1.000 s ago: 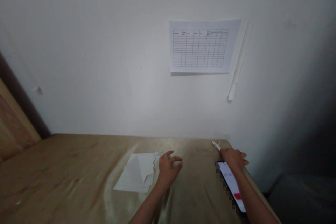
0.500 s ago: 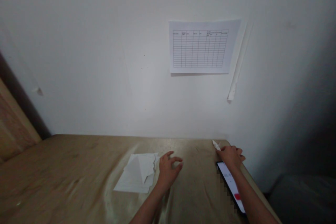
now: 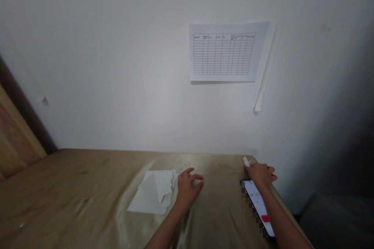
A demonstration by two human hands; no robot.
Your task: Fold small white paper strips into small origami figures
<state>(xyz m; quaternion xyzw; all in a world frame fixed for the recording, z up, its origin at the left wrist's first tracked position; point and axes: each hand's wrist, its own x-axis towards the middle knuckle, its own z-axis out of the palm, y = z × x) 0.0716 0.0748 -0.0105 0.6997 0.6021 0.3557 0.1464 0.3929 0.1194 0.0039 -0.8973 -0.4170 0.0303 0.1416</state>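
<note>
My left hand [image 3: 188,184] hovers low over or rests on the brown cover, its fingers curved and apart with nothing between them. Just left of it lies a loose stack of white paper sheets [image 3: 153,194], some with torn right edges and a folded piece on top. Near the far right corner, my right hand [image 3: 261,174] pinches a small scrap of white paper [image 3: 246,161], whose tip sticks out past the fingers. Below that hand lies a phone [image 3: 256,200] with a lit screen and a red button, partly covered by my right forearm.
A brown, wrinkled cover [image 3: 96,186] spreads over the table up to the white wall [image 3: 117,66]. A printed table sheet [image 3: 222,52] hangs on the wall, with a peeling white strip [image 3: 261,93] beside it. Wooden boarding [image 3: 17,136] stands at left; a dark shape [image 3: 339,218] sits at right.
My right hand has shifted slightly to the right, and the paper scrap has moved with it. My left hand and the paper stack stay practically in place.
</note>
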